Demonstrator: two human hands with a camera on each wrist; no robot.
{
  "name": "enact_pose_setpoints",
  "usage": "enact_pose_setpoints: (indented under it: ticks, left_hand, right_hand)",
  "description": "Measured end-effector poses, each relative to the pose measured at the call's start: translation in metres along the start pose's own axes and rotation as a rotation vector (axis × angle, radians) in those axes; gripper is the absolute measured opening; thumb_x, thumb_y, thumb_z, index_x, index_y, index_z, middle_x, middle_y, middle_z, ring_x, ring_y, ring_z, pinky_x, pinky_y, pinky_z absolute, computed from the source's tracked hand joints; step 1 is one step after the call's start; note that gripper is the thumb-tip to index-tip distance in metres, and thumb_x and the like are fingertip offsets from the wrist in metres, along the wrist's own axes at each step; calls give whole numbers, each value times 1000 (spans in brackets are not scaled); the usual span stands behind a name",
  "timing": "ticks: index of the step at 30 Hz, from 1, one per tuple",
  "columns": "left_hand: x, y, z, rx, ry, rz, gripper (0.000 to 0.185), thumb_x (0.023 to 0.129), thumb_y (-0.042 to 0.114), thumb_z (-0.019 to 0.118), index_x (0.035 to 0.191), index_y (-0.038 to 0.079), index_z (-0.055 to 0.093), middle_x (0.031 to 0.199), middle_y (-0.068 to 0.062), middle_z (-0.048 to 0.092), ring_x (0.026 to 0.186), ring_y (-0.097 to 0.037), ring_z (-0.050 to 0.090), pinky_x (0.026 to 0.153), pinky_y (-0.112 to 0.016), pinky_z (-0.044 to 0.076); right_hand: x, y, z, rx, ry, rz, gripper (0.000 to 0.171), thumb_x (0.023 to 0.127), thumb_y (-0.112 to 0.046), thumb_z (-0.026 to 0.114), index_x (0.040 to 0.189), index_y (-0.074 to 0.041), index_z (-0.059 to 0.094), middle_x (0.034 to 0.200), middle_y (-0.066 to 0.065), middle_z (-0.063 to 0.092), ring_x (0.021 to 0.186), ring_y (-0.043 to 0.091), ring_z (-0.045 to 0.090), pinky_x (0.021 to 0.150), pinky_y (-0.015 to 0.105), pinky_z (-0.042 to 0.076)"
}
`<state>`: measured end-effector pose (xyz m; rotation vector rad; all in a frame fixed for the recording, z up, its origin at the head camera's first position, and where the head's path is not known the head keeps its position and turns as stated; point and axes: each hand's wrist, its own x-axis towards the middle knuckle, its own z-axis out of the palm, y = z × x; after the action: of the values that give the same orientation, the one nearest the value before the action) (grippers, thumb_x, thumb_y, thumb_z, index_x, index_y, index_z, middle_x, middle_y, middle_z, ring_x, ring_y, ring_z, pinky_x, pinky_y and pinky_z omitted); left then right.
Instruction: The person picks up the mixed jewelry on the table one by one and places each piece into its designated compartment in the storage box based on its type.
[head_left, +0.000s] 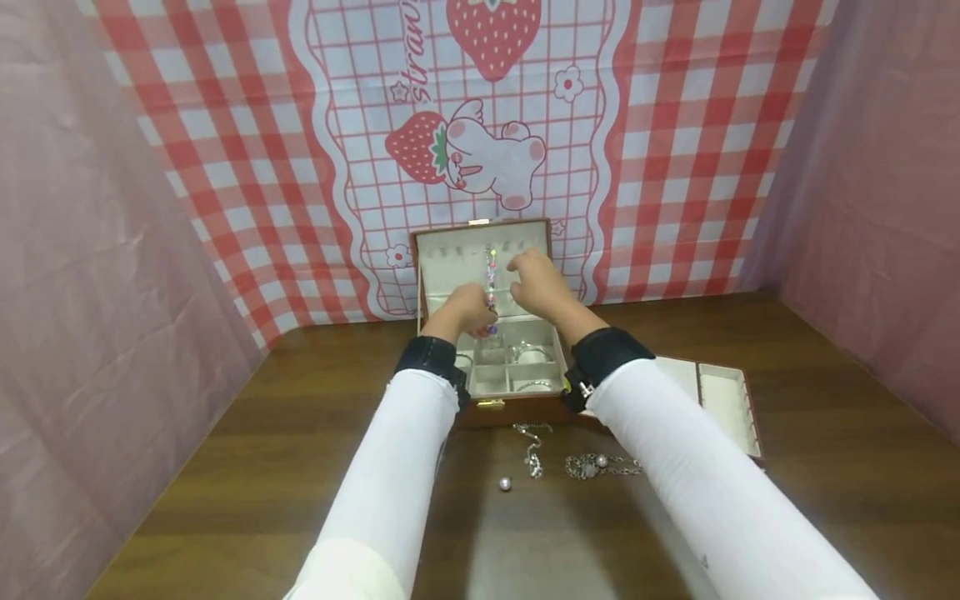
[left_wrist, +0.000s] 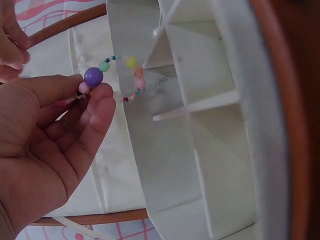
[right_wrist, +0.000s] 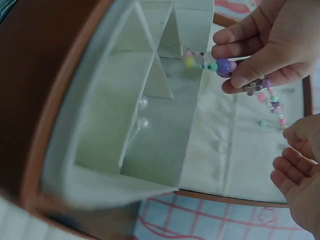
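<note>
A brown jewelry box (head_left: 517, 410) stands with its cream-lined lid (head_left: 450, 239) raised. Up the lid runs a colorful beaded necklace (head_left: 491, 275), its top at the row of small hooks. Lower down, my left hand (head_left: 469, 308) pinches the necklace between thumb and fingers beside a large purple bead (left_wrist: 93, 77). A loose end of colored beads (left_wrist: 139, 82) dangles over the divided compartments. My right hand (head_left: 542, 285) is raised before the lid, right of the necklace, fingers loosely bent. In the right wrist view its fingertips (right_wrist: 289, 134) overlap the upper part of the strand.
Silvery bracelets (head_left: 531, 353) lie in the box's compartments. On the table in front are a silver chain (head_left: 533, 458), a pearl-like bead (head_left: 506, 483) and a tangled chain (head_left: 588, 467). A cream-lined tray (head_left: 726, 407) sits right of the box, partly behind the right sleeve. A checkered cloth (head_left: 675, 167) hangs behind.
</note>
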<state>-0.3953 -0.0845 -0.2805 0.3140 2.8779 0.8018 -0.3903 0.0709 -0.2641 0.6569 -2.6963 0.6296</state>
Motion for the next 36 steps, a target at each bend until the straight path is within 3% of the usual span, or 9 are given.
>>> enact_pose_setpoints:
  ticks: [5,11,15,21,27,33,36]
  left_hand:
    - [-2,-2,1,-126,-3,-1,8,89,1,64,88,-7,67,74,-14,70,58,-17,64,59,-27,57]
    - [-9,-2,2,-173,-35,7,6,87,-3,64,85,-7,67,75,-16,70,59,-18,66,61,-29,58]
    - [-11,-1,1,-198,-42,15,7,88,-3,63,87,-8,67,76,-16,70,60,-19,66,61,-28,58]
    - [-10,2,0,-273,-51,18,8,88,-4,64,91,-11,67,75,-17,69,58,-18,64,62,-29,58]
    - [-11,1,-2,-299,-68,-1,8,88,-6,64,92,-12,65,77,-19,69,61,-20,65,63,-31,58]
    - [-10,-2,-11,-198,29,17,10,90,-1,64,93,-9,68,83,-18,71,67,-22,69,62,-26,58]
    - [-10,-1,-18,-87,160,46,11,88,6,67,90,-4,71,82,-13,72,71,-19,68,66,-24,56]
  right_hand:
    - [12,6,15,-88,-58,42,39,82,1,53,119,9,61,120,25,54,114,39,52,101,46,43]
    - [16,9,35,-265,-182,-24,37,77,2,62,114,6,62,115,22,58,110,39,53,97,46,46]
    - [17,7,42,-298,-216,14,32,80,0,65,112,3,61,114,19,57,110,37,52,96,47,46]
    - [13,5,45,-303,-220,83,31,84,-4,62,114,3,61,118,21,51,116,38,45,97,49,44]
    - [9,5,48,-335,-161,57,28,84,-3,62,111,4,61,114,20,54,114,37,48,101,47,41]
    - [7,6,49,-297,-145,38,26,82,3,59,107,2,63,111,19,60,111,38,52,100,45,43]
    - [5,7,50,-280,-132,29,30,83,5,58,112,2,65,112,19,59,112,38,51,101,45,41]
